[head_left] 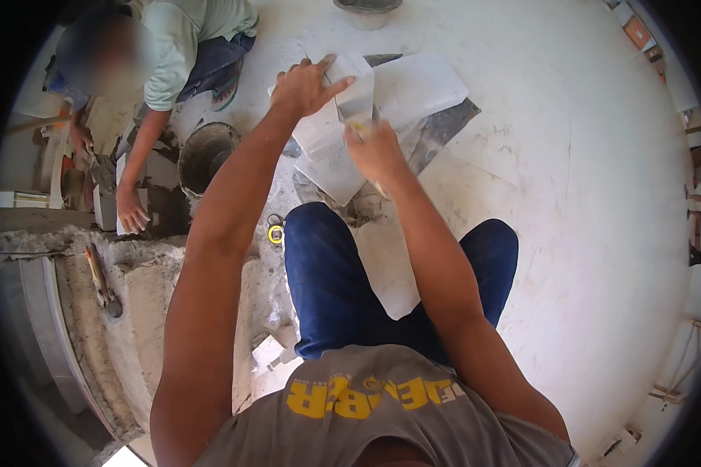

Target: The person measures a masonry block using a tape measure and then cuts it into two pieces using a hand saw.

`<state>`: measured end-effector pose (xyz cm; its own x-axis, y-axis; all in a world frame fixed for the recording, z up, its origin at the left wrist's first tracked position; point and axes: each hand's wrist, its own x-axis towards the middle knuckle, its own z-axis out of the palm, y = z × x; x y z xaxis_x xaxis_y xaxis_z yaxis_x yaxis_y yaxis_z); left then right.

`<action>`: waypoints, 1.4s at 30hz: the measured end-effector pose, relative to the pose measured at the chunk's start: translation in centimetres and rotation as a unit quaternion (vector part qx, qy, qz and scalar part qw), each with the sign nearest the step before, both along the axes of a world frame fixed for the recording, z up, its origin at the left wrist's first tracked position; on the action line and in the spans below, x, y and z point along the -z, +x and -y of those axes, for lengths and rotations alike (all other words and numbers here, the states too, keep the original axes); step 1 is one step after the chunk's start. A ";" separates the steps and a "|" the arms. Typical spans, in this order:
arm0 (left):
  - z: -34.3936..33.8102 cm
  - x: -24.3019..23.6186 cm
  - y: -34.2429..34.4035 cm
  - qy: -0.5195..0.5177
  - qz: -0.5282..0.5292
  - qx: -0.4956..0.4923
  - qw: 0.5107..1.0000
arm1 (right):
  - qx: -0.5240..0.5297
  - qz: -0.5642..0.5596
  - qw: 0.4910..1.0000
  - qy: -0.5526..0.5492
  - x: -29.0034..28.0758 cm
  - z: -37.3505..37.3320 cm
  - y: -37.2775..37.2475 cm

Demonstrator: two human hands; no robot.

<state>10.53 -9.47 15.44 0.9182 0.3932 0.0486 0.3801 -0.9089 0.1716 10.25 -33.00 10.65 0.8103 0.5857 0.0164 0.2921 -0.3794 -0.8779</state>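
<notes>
My left hand [308, 89] presses on a stack of pale tiles [323, 140], its fingers spread along a narrow light strip [355, 93] on top. Close beside it, my right hand [376, 154] is closed at the strip's near end. A bit of yellow shows at its fingers and a thin pale end pokes out below, but motion blur hides what the thing is. Another large white tile [420, 87] lies to the right of the strip, over dark grey sheet-like pieces [448, 128].
At the upper left a co-worker crouches, one hand [132, 210] on a tile edge, the other near a trowel [103, 173]. A mortar bucket [208, 158], a yellow tape measure [275, 232] and a wooden-handled hammer [101, 280] lie to my left. Another bucket [368, 9] stands far ahead.
</notes>
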 end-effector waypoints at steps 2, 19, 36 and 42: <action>-0.3 0.4 -0.5 0.000 -0.003 -0.011 1.000 | -0.007 -0.028 1.000 -0.010 -1.1 -1.4 1.0; -3.6 0.3 -0.5 0.001 0.002 -0.014 1.000 | -0.033 -0.002 0.999 0.028 1.7 5.1 -6.0; -4.7 -0.1 0.7 -0.019 -0.017 -0.019 0.999 | -0.001 -0.067 0.996 0.053 -1.7 13.5 -10.7; -1.9 0.1 1.1 -0.018 -0.002 -0.010 1.000 | 0.000 0.004 1.000 -0.016 2.7 -1.3 -0.4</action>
<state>11.61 -7.53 15.35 0.9105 0.4124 0.0300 0.3985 -0.8944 0.2030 9.86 -31.74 7.91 0.8104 0.5858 0.0031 0.2982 -0.4080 -0.8629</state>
